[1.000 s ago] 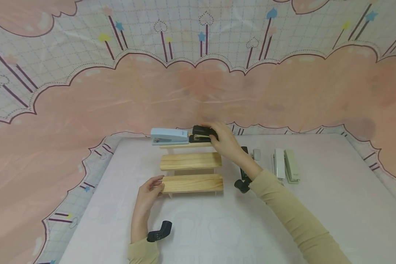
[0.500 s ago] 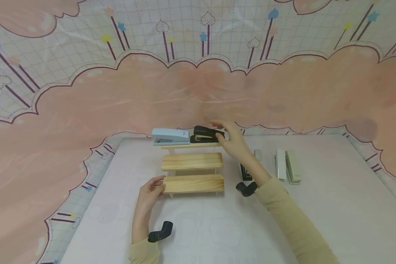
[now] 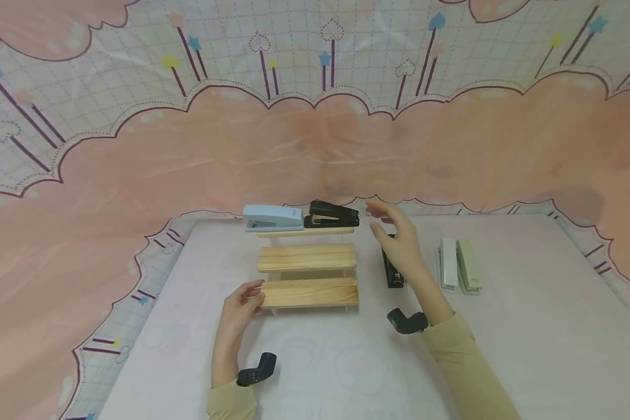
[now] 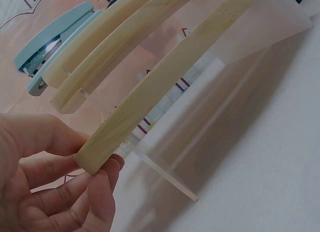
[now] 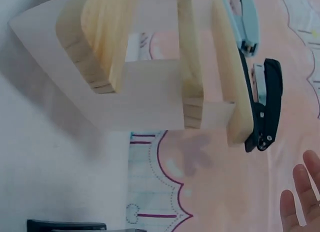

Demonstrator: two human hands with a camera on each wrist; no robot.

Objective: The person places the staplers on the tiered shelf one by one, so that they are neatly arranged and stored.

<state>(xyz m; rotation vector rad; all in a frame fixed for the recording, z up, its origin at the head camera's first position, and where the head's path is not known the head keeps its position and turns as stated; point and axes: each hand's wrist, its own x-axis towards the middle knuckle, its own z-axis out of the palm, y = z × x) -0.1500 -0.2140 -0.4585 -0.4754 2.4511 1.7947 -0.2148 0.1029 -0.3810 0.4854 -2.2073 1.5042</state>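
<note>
Found black stapler [image 3: 336, 209] at right end of top board [image 3: 307, 232], since released by right hand [image 3: 403, 242], now spread. Noted left hand [image 3: 240, 303] pinching left end of bottom board [image 3: 310, 293]; white table [image 3: 336, 385], cloud-patterned backdrop [image 3: 294, 146].

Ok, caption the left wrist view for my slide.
Left hand pinches one end of the lowest wooden shelf; blue stapler on top shelf.

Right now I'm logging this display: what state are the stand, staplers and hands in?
Stand: upright.
Blue stapler: ajar, on the top board.
Upper black stapler: ajar, beside it.
Lower black stapler: partly hidden.
White stapler: on the table, gap unclear.
Green stapler: beside it, likewise.
Left fingers: gripping the lowest board.
Right fingers: relaxed, empty.
</note>
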